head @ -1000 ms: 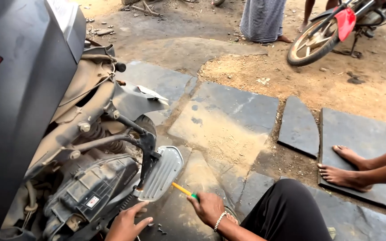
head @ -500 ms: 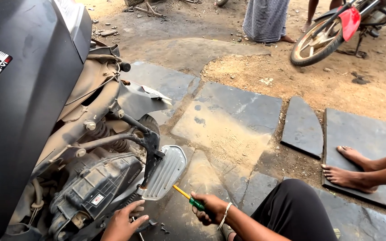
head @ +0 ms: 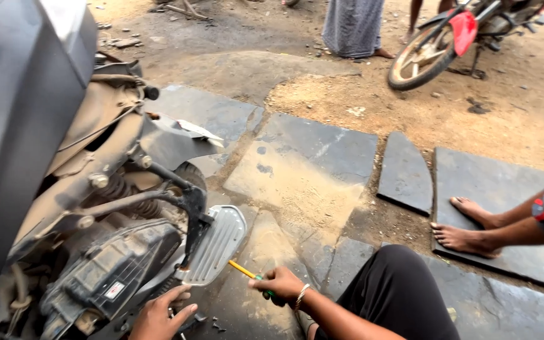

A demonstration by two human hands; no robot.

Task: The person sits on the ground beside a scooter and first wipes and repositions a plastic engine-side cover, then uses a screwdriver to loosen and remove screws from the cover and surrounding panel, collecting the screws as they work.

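outdoor dirt yard with flat dark stone slabs (head: 322, 148) laid in the ground, sandy patches over them. big dark scooter (head: 20, 126) fills the left side, body panel up top, dusty frame, spring and engine parts exposed below. red motorbike (head: 454, 38) parked top right, front wheel toward the slabs. someone in a grey wrap (head: 352, 25) stands at top centre, only lower body in view. another person's bare feet (head: 467, 226) rest on a slab at right, arm with dark sleeve above them. the person's own knee in black trousers (head: 398, 296) is bottom centre-right.

silver ribbed footrest (head: 215, 245) sticks out from the scooter's lower frame on a black bracket, tilted, just above the ground.

right hand (head: 279, 284) is closed around the green handle of a screwdriver (head: 247, 272), yellow shaft pointing up-left toward the footrest; tip sits just beside the footrest's lower edge, cannot tell if it touches. bracelet on that wrist.

left hand (head: 158, 315) is low at the scooter's underside, fingers spread and partly curled against the dark parts under the engine; looks empty, not gripping anything visible. a few small dark bits (head: 216, 325) lie on the ground near it.
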